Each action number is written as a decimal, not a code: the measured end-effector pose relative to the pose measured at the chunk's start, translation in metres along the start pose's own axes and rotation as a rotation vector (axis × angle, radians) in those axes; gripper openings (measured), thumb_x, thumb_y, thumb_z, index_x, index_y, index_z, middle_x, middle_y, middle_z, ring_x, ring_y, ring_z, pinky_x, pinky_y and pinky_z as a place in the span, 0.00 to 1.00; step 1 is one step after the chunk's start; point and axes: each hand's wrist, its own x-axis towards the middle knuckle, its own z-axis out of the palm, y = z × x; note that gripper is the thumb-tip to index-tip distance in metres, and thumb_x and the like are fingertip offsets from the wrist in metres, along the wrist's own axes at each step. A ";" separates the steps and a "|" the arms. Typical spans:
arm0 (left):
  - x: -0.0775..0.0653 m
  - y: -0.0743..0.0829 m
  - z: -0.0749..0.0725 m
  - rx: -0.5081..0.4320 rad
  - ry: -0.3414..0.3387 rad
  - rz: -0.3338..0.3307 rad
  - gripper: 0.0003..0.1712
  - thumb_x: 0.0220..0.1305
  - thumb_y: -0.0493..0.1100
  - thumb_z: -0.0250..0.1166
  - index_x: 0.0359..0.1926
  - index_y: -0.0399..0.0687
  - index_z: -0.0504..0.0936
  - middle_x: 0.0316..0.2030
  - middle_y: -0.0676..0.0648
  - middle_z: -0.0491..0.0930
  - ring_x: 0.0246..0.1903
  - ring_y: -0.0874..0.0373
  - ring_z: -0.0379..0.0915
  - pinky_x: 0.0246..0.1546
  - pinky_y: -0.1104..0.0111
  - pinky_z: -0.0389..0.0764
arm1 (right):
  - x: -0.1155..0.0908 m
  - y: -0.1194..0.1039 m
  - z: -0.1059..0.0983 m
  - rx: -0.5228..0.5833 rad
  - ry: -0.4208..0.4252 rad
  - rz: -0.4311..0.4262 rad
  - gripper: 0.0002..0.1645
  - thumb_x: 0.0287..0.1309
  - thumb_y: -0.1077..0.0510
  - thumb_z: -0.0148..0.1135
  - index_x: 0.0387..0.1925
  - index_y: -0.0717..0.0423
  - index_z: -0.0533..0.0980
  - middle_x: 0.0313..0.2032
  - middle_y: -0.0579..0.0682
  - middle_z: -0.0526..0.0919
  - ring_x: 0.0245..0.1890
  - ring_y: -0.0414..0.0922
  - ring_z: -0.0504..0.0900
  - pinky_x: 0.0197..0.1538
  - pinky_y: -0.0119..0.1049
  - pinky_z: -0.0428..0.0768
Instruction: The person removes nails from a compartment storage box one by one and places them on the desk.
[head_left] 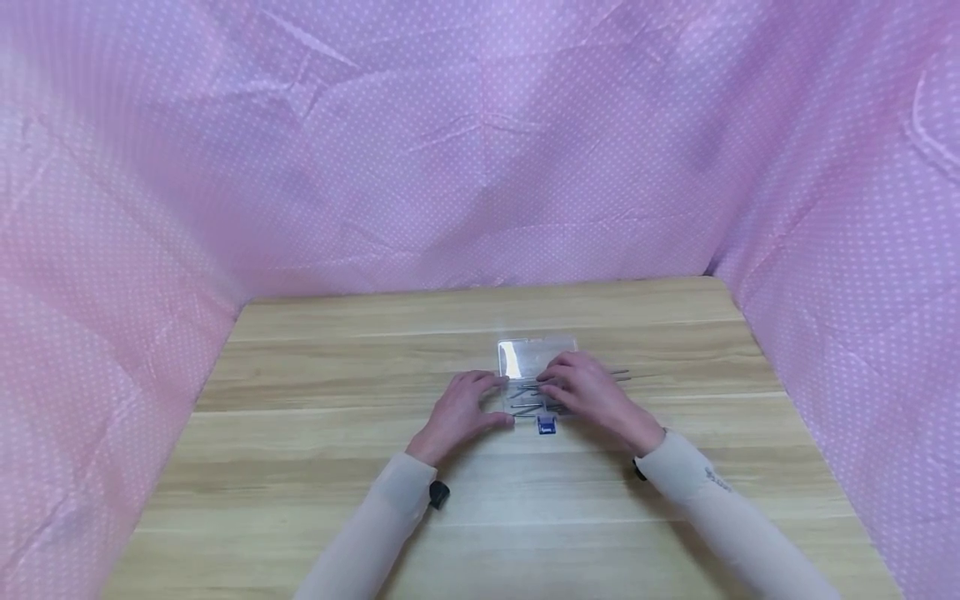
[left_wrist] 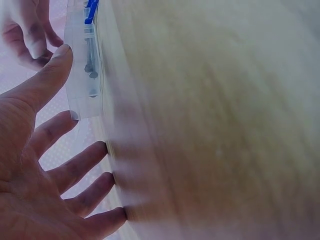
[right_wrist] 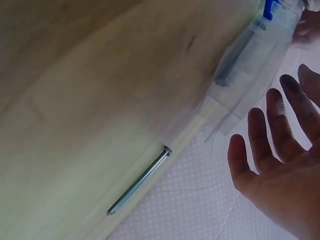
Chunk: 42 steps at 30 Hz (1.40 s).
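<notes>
A clear plastic box [left_wrist: 84, 102] with long metal nails [head_left: 525, 407] in it rests on the table, its transparent lid [head_left: 528, 357] folded back behind it. On its front is a blue latch [head_left: 547, 425]. At the box's left end is my left hand [head_left: 461, 412], thumb and index fingertip right at its edges, the other fingers spread toward the table. My right hand [head_left: 588, 390] hangs over the right part of the box, fingers loosely bent and nothing visible between them. Past this hand, a loose nail [right_wrist: 140, 181] lies on the table.
The box stands on a wood-grain table [head_left: 315, 467], toward its far half. Pink dotted cloth [head_left: 480, 150] surrounds the back and both sides. Another loose nail [head_left: 622, 379] lies to the right of the box.
</notes>
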 end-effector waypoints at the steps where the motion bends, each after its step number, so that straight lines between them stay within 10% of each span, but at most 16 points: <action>1: 0.000 0.000 0.000 0.000 0.001 0.000 0.42 0.56 0.62 0.77 0.70 0.58 0.77 0.70 0.44 0.72 0.70 0.44 0.63 0.70 0.47 0.67 | 0.001 0.000 0.001 -0.002 0.000 -0.007 0.10 0.62 0.58 0.73 0.44 0.56 0.87 0.44 0.51 0.85 0.47 0.51 0.81 0.55 0.51 0.80; 42: 0.000 0.000 -0.001 -0.005 0.009 0.030 0.41 0.57 0.60 0.78 0.69 0.57 0.78 0.68 0.44 0.73 0.69 0.44 0.64 0.70 0.48 0.67 | 0.026 0.010 0.004 -0.138 -0.182 -0.088 0.07 0.57 0.59 0.76 0.39 0.48 0.90 0.39 0.46 0.79 0.42 0.47 0.75 0.47 0.43 0.76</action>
